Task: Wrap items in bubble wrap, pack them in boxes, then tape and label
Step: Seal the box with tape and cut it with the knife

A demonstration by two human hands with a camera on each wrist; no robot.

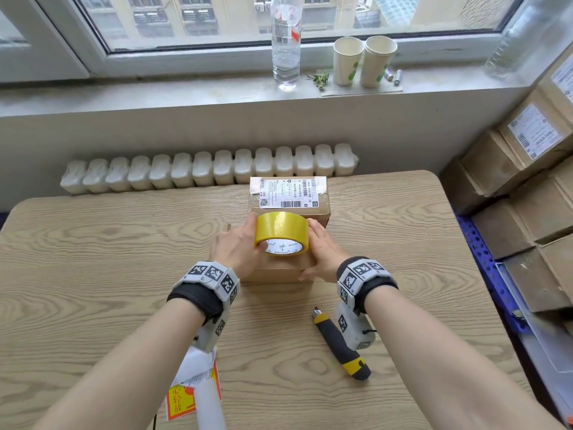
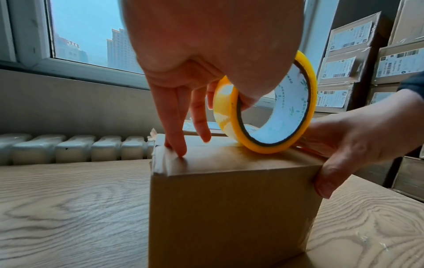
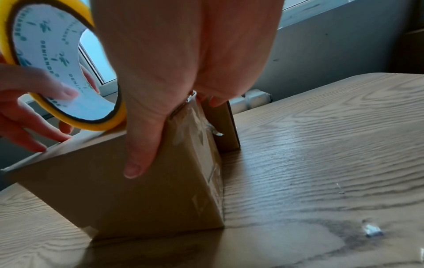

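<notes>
Left grip (image 1: 238, 243) holds the roll of yellow packing tape (image 1: 281, 232), thumb hooked through the core, while its straight fingers (image 2: 175, 125) press the top of the small cardboard box (image 2: 231, 199). My right hand (image 1: 322, 252) clamps that box's right end, thumb down the near face, fingers over the far side. The box sits around the middle of the desk (image 1: 93, 243), the roll standing on edge on its top.

Risks as I judge them: the roll rests at the right-hand top edge, so if I pull tape before the free end is stuck down, the strip may wrinkle or fold onto itself. The box is light-looking; a hard pull could drag it across the desk or tip it if my right hold slackens. Loose clear tape already bunches on the right end, and more could snag there.

Nearest me, a yellow-and-black utility knife (image 1: 341, 346) lies toward the near edge, close enough to bump with my forearm, and red-and-yellow stickers (image 1: 189, 392) lie under my left wrist.

What the closed box holds I cannot see. Behind it stands a second box with a shipping label (image 1: 288, 192), also closed. Stacked labelled cartons (image 1: 533, 135) line the right side beyond the desk. On the windowsill stand two paper cups (image 1: 362, 60), contents hidden, and a near-empty clear bottle (image 1: 286, 41).
</notes>
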